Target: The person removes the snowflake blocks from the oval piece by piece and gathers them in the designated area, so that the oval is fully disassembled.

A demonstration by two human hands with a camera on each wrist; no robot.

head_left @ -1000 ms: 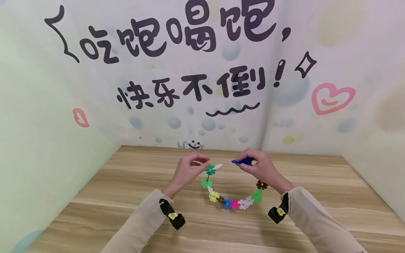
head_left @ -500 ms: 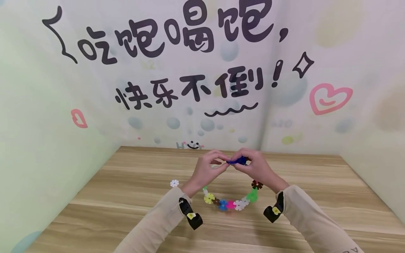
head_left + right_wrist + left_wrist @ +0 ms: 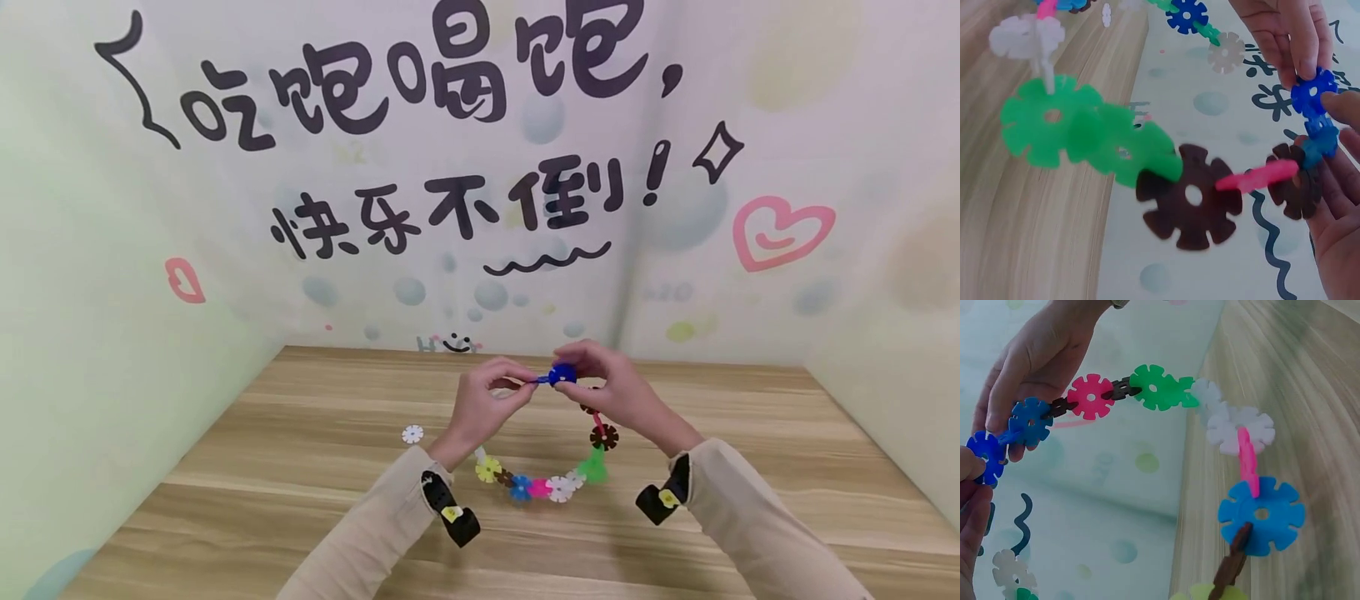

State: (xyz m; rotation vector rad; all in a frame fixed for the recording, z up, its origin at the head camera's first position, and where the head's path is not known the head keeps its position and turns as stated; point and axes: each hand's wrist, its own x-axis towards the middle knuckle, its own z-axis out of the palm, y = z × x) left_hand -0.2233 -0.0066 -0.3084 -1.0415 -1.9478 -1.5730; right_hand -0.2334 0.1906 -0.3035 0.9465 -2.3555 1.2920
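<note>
A chain of snowflake-shaped plastic discs hangs in a curve below both hands, with brown, green, white, pink, blue and yellow (image 3: 487, 469) pieces linked by their slots. My left hand (image 3: 486, 407) pinches a dark blue disc (image 3: 986, 456) at the chain's raised end. Beside it, my right hand (image 3: 618, 387) holds the adjoining blue disc (image 3: 1030, 422), thumb and fingers around it. In the right wrist view a red disc (image 3: 1257, 176) links two dark brown discs (image 3: 1175, 203) below that hand. The chain's other end carries a white disc (image 3: 1225, 52); the left forearm hides it in the head view.
A loose white disc (image 3: 412, 434) lies on the wood-grain table (image 3: 300, 408), left of the left wrist. Behind the table hangs a pale printed backdrop (image 3: 450, 308) with black lettering. Both wrists wear black straps with cameras (image 3: 660, 502).
My left hand has moved right from beside the chain's green end to pinch the dark blue disc. My right hand has turned slightly, showing the blue disc's face and lifting the brown pieces.
</note>
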